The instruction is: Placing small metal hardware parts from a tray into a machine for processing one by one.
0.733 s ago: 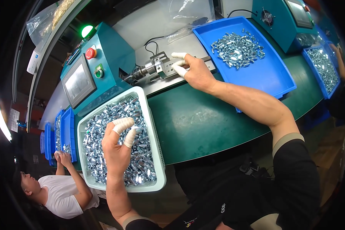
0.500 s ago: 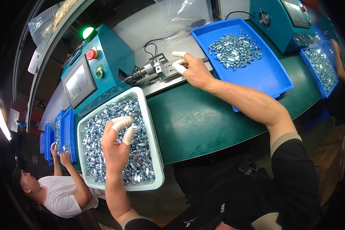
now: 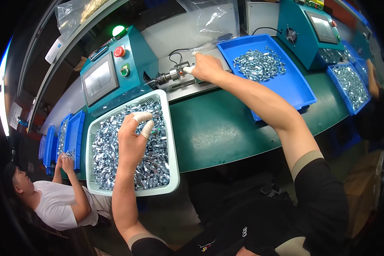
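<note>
My left hand [image 3: 132, 138] hovers over a pale green basket [image 3: 175, 164] heaped with small shiny metal parts [image 3: 151, 173]. White finger cots cover its thumb and curled fingers. A gap shows between thumb and fingers, with nothing I can make out in it. My right hand [image 3: 208, 68], also in white cots, is at the metal fixture [image 3: 184, 68] in front of the machine's spindle [image 3: 163, 78]. Its thumb tip lies against or just beside the fixture; the index finger is apart, further back. The other fingers are hidden.
Left stands a teal machine [image 3: 134, 55] with a screen, red button and lit green lamp. A blue tray [image 3: 286, 91] with metal parts lies beyond my right forearm. Another teal machine [image 3: 301, 40] is at right. A co-worker [image 3: 57, 200] handles parts at far left.
My right hand has moved left along the fixture, its thumb now close to the spindle end. My left hand stays over the basket, slightly further up it. The whole view has shifted a little.
</note>
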The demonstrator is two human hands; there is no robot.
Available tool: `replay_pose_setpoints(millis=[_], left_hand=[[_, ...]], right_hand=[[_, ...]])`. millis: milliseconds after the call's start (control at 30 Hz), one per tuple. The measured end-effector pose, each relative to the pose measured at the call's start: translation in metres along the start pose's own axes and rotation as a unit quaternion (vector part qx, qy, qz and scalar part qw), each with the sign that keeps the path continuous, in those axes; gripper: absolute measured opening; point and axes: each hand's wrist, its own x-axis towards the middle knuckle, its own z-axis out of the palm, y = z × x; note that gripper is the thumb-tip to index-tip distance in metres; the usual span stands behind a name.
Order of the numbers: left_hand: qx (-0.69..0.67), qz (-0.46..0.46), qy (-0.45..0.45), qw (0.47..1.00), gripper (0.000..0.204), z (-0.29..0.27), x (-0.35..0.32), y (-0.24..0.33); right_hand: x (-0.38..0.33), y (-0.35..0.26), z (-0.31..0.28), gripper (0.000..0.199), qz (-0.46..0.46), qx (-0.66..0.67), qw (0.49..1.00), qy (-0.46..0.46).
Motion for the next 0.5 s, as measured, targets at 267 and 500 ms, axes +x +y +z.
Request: replay_pose_setpoints(millis=[267,500], left_hand=[[0.071,0.000,-0.023,0.997,0.021,0.011,0.003,-0.020],[0.146,0.056,-0.053,0.986,0.024,0.008,-0.006,-0.038]], right_hand=[[0.016,0.003,-0.021,0.034,-0.041,-0.087,0.995,0.025],[0.005,0.131,-0.088,0.054,0.060,-0.255,0.965,-0.004]])
